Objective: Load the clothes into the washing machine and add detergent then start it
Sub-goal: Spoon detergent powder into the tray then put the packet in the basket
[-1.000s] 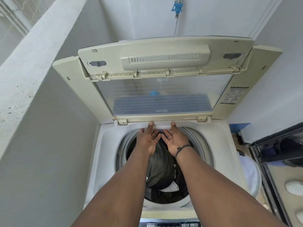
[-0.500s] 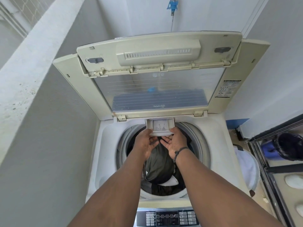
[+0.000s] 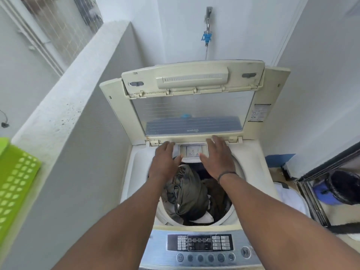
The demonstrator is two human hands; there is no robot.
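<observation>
**Open washing machine between two walls**

Clothes (image 3: 190, 193) lie in the drum. Behind them, the detergent drawer (image 3: 192, 151) sits between the left hand (image 3: 164, 162) and right hand (image 3: 218, 158). Lid (image 3: 194, 106) stands behind; control panel (image 3: 200, 245) in front. A basket (image 3: 15, 182) sits far left.

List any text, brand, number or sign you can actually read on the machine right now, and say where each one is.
Nothing reads cleanly.
Lid window: small mirrored brand print at its lower edge, too blurred to read.
Sticker on the right lid frame: fine print, too small.
Control panel: icons and button labels, blurred.
Round button: a start/pause symbol, no words.
Detergent drawer, pulled out between the left hand and right hand: no legible marking.
</observation>
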